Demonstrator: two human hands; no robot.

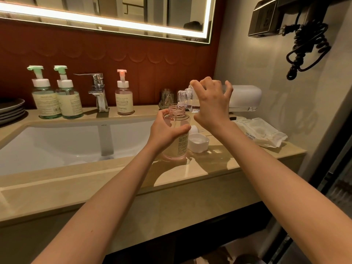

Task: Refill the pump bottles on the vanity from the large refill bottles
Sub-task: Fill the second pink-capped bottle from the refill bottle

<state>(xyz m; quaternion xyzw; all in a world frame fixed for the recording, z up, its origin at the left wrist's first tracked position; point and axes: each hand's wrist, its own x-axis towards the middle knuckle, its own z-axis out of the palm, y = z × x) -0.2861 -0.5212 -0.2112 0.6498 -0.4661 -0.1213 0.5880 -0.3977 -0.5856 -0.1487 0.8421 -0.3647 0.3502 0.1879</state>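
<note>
Open pump bottle [179,113] stands on the surface [219,168] just right of the sink [57,141], with the left hand [165,134] wrapping its fingers [162,113] round it. The right hand [211,103] is clamped on the big refill bottle [245,98], which is tipped sideways with its neck over the open mouth. 3 more pump bottles [123,96] sit behind the sink.

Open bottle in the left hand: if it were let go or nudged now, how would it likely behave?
The bottle stands tall and narrow on the counter, so it probably tips easily. It is uncapped, so a tip would likely spill. Its smooth clear wall is possibly slippery; the left hand grips it.
</note>
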